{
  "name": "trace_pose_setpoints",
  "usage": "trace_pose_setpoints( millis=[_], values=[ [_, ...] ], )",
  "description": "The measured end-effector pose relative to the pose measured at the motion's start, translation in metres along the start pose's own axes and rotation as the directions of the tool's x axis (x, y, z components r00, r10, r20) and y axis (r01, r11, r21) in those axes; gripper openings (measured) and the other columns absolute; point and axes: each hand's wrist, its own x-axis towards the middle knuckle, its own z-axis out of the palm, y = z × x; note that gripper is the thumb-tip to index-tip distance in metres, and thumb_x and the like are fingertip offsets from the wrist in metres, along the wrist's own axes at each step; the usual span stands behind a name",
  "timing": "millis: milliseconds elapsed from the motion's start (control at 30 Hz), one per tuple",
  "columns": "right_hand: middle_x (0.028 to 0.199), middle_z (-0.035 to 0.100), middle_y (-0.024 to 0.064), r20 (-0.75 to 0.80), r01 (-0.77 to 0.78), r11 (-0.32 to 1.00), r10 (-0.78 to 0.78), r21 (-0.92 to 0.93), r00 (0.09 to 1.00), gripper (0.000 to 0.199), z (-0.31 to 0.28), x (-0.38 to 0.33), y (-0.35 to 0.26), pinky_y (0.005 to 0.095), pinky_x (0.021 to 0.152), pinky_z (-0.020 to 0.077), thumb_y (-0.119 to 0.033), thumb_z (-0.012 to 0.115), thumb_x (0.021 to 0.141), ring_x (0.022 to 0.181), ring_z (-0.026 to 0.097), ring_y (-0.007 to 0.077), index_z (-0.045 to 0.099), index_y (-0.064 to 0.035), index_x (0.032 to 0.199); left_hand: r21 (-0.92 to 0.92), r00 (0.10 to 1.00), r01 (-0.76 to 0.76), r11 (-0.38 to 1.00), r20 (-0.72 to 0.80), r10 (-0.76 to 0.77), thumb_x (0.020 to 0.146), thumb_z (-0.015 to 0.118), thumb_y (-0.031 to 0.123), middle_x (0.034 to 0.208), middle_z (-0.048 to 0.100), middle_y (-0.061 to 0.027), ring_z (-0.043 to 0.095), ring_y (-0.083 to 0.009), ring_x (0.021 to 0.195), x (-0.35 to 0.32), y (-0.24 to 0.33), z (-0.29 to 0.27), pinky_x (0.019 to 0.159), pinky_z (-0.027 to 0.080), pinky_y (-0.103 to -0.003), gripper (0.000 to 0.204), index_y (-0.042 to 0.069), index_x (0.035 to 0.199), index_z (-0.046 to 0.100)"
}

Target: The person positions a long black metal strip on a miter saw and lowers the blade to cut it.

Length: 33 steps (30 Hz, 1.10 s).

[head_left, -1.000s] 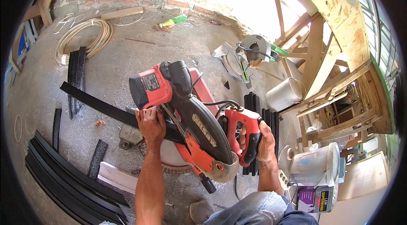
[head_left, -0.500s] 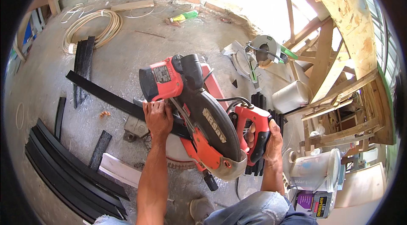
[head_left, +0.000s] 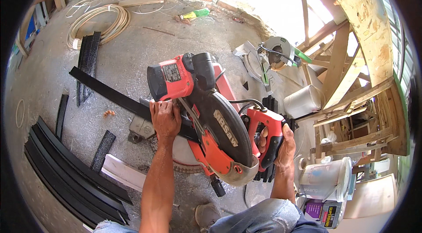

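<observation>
A red and black miter saw stands on the floor before me. My right hand wraps round its red and black handle, thumb along the top. Across the saw's base lies a long black strip, sticking out far to the left. My left hand presses down on this strip beside the saw's fence, fingers bent over it. The fingertips are partly hidden under the red motor housing. The saw's black guard covers the blade, and where the blade meets the strip is hidden.
Long black strips lie at lower left, near a white offcut. A coiled hose and a green bottle rest farther back. A second, green and grey miter saw, white buckets and stacked timber line the right side.
The view has shifted very slightly. Both hands keep their places on the strip and the saw handle, and the saw looks the same.
</observation>
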Motion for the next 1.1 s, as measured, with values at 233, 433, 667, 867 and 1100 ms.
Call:
trace_pose_setpoints(
  millis=[233,433,667,867,1100],
  values=[
    [0.073,0.066,0.0134,-0.002,-0.006,1.0,0.006,0.022,1.0,0.066,-0.0001,0.0005,0.0006,0.0299,0.053,0.0517,-0.064,0.049,0.094,0.057,0.063,0.0193,0.066,0.0004,0.095,-0.001,1.0,0.007,1.0,0.028,-0.007,0.099,0.052,0.021,0.089,0.062,-0.0139,0.055,-0.0351,0.097,0.0006,-0.0007,-0.0016,0.108,0.033,-0.052,0.026,0.001,0.088,0.065],
    [0.072,0.066,0.0129,-0.014,0.014,1.0,-0.014,-0.025,1.0,0.066,0.003,-0.0001,-0.002,0.0294,0.052,0.0512,-0.063,0.047,0.095,0.057,0.063,0.0188,0.066,-0.0002,0.096,-0.008,1.0,0.0,1.0,0.016,0.0,0.099,0.052,0.021,0.09,0.062,-0.0138,0.055,-0.0351,0.097,-0.0005,-0.002,-0.0004,0.107,0.033,-0.051,0.026,0.001,0.088,0.065],
    [0.071,0.065,0.0119,0.003,-0.002,1.0,0.002,0.023,1.0,0.065,-0.0002,-0.0003,0.0003,0.0288,0.051,0.0508,-0.063,0.047,0.096,0.056,0.062,0.0181,0.066,-0.0007,0.096,-0.004,1.0,-0.005,1.0,0.003,0.005,0.099,0.052,0.021,0.088,0.061,-0.0135,0.055,-0.035,0.095,-0.0002,-0.0023,0.0011,0.105,0.034,-0.051,0.026,0.002,0.087,0.064],
    [0.071,0.065,0.0116,0.006,0.0,1.0,0.0,0.019,1.0,0.065,-0.0002,-0.0004,-0.0009,0.0289,0.051,0.0507,-0.063,0.047,0.096,0.056,0.062,0.0181,0.066,-0.0009,0.097,0.007,0.998,0.026,1.0,0.051,-0.026,0.094,0.056,0.02,0.092,0.067,-0.0158,0.06,-0.0337,0.098,0.001,0.0006,-0.0026,0.11,0.034,-0.052,0.026,-0.002,0.092,0.07],
    [0.069,0.064,0.0108,-0.034,-0.02,1.0,0.02,0.008,0.999,0.066,0.0038,-0.001,-0.0018,0.0285,0.049,0.0474,-0.066,0.047,0.093,0.054,0.06,0.0179,0.065,-0.003,0.093,-0.014,1.0,-0.003,1.0,-0.003,0.003,0.098,0.054,0.022,0.086,0.061,-0.0116,0.056,-0.0325,0.095,-0.0004,-0.0022,0.0005,0.106,0.034,-0.049,0.024,0.003,0.086,0.064]
  ],
)
